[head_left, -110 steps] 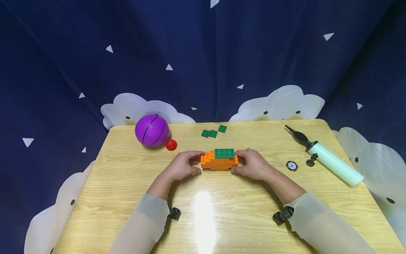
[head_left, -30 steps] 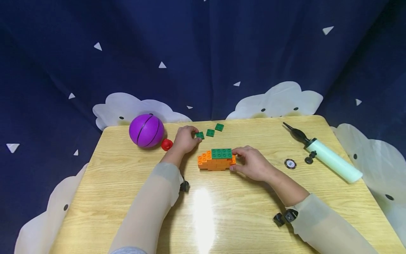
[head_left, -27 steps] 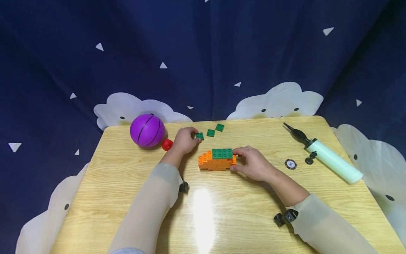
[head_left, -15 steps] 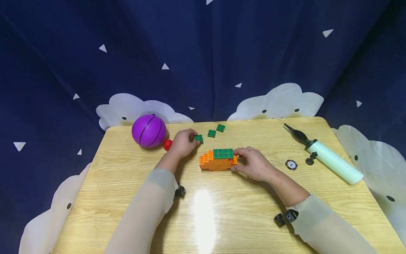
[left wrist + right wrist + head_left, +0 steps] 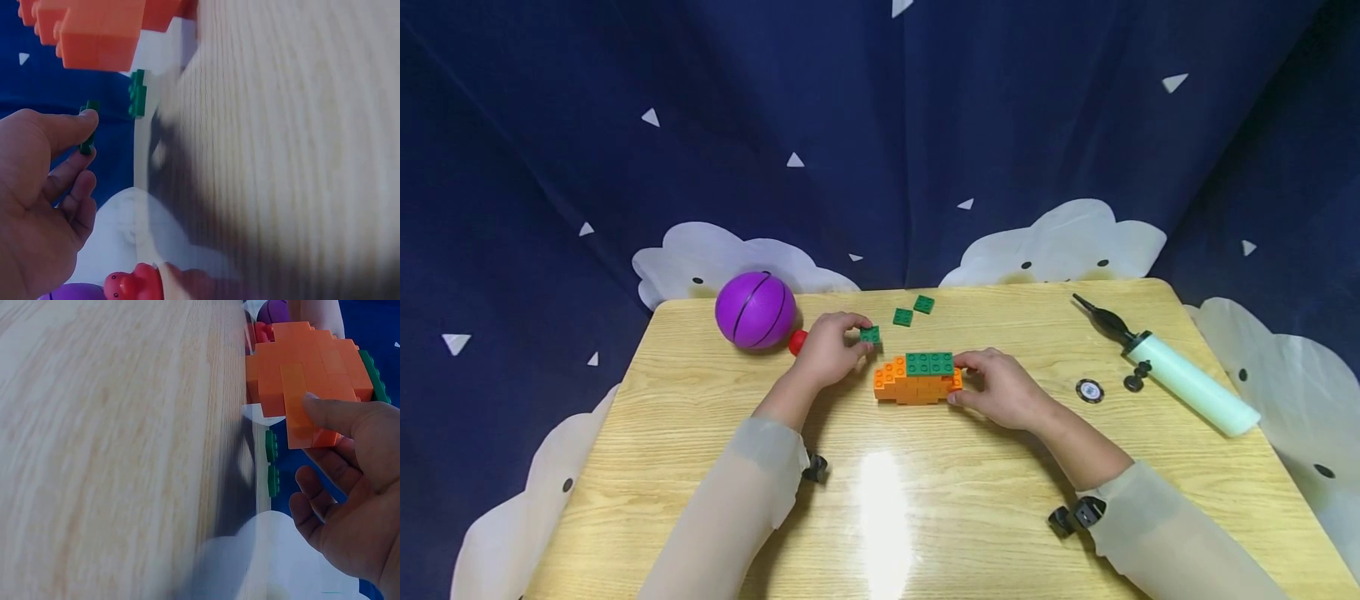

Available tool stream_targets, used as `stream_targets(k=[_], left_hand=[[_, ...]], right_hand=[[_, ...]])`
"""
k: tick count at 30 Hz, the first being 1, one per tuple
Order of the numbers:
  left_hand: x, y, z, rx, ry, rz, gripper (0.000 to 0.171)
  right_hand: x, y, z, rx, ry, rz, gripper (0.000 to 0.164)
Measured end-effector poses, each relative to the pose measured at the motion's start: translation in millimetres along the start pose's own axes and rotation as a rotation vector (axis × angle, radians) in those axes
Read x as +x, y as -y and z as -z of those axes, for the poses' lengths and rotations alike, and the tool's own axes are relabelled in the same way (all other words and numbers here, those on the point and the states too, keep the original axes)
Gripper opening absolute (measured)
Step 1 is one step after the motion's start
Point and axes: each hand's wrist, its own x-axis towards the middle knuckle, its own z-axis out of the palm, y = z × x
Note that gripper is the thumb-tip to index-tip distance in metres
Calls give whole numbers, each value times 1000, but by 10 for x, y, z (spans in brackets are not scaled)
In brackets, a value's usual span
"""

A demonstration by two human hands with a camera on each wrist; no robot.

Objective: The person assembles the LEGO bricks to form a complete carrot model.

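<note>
My left hand (image 5: 829,348) pinches a small green brick (image 5: 869,335) between thumb and finger, and the left wrist view shows it raised off the table. Just right of it stands a stepped build of orange bricks (image 5: 917,387), topped by green bricks (image 5: 929,364). My right hand (image 5: 1003,387) grips the right end of this build, thumb on the near face, as the right wrist view (image 5: 325,415) shows close up. Two loose green bricks, one nearer (image 5: 903,317) and one farther (image 5: 924,304), lie behind the build on the table.
A purple ball (image 5: 756,310) stands at the back left, with a red rubber duck (image 5: 134,284) beside it, partly hidden by my left hand in the head view. To the right lie a poker chip (image 5: 1090,391), a small black piece (image 5: 1137,377) and a pale green hand pump (image 5: 1191,383).
My left hand let go of the orange build, reached back to the green bricks and took one. It now carries that brick nearer to the build. The right hand keeps its grip.
</note>
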Motion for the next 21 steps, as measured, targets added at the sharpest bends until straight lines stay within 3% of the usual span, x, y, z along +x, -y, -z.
stream_targets(k=[9, 21], left_hand=[[-187, -82, 36, -41, -14, -62, 27], [-400, -250, 129, -102, -42, -91, 27]], right_hand=[[10, 8, -10, -6, 1, -4, 58], [2, 8, -16, -12, 0, -17, 59]])
